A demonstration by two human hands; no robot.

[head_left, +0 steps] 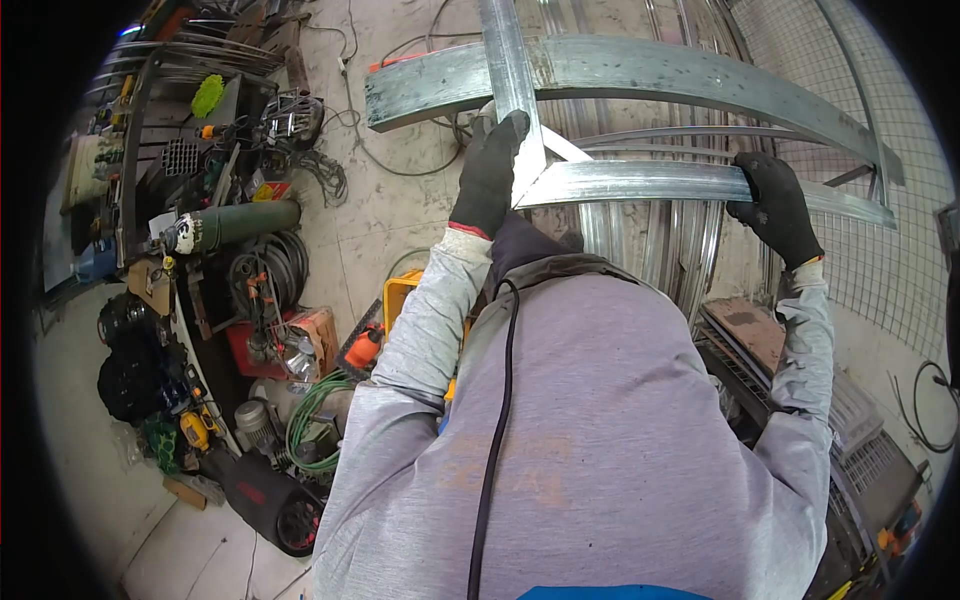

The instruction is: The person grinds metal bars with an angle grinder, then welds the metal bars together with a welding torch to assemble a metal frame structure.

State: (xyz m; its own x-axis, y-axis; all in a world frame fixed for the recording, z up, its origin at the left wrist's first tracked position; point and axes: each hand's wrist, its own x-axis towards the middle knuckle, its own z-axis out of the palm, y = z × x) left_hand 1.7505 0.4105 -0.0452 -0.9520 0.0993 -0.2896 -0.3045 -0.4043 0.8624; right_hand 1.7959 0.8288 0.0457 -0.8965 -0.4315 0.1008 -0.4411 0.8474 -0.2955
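My left hand, in a black glove, is closed around a shiny metal frame beside its mitred corner. From that corner one flat bar of the frame runs away from me, and another bar stretches to the right. My right hand, also gloved in black, wraps over the right-hand bar, with its fingers partly hidden behind the metal. Beyond the corner, a wide galvanized beam lies crosswise, passing under the far-running bar.
Long metal profiles lie on the floor beneath the frame. Wire mesh stands at right. To the left are a green gas cylinder, coiled hoses, cables, a shelf with tools and a yellow container. Stacked metal pieces sit at lower right.
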